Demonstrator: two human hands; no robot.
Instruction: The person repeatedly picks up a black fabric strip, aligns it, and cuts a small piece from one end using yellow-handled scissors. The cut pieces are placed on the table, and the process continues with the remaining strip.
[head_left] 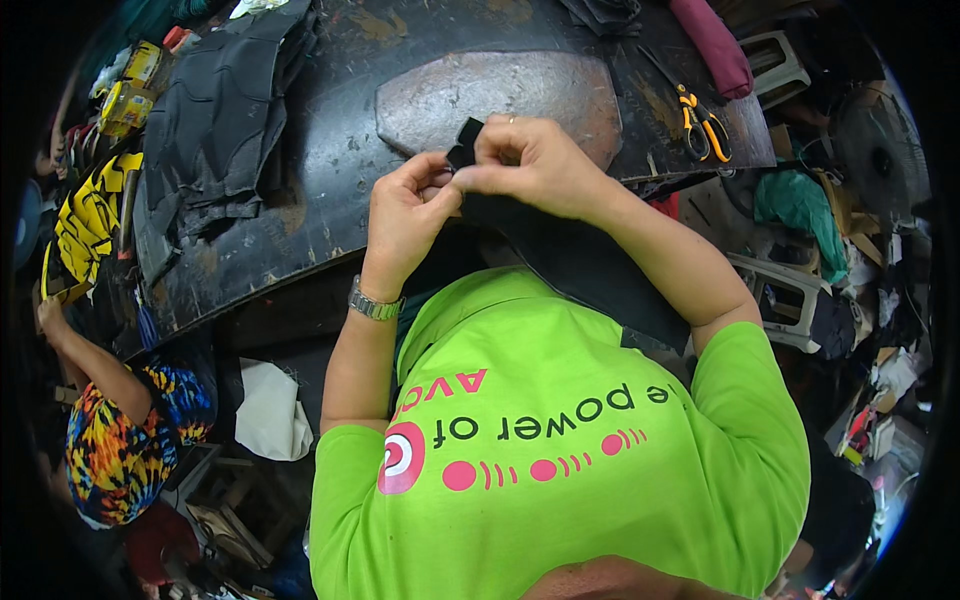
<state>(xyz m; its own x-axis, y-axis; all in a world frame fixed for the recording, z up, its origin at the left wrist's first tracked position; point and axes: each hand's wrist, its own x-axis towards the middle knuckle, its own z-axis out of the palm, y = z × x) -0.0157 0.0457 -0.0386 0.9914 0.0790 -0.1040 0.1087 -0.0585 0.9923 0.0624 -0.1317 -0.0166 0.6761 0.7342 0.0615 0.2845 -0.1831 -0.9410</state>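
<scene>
My left hand (pixel 405 215) and my right hand (pixel 545 165) meet at the table's near edge, fingertips pinched together. Between them is the edge of a black material piece (pixel 590 250), perhaps leather or fabric, which drapes from my fingers down over my lap toward the right. A short black flap (pixel 468 132) of it sticks up between the two hands. Thumb and forefinger of each hand press on the material close to one another. Just beyond lies a worn, flat slab (pixel 510 90) with cut corners, partly hidden by my right hand.
Scissors (pixel 703 122) with orange and black handles lie right on the dark table (pixel 330 210). Black cut pieces (pixel 215 120) are stacked at left, and a maroon roll (pixel 712 45) lies far right. Another person's hand (pixel 50 315) is near yellow-black material (pixel 90 225). Plastic stools (pixel 780 300) stand right.
</scene>
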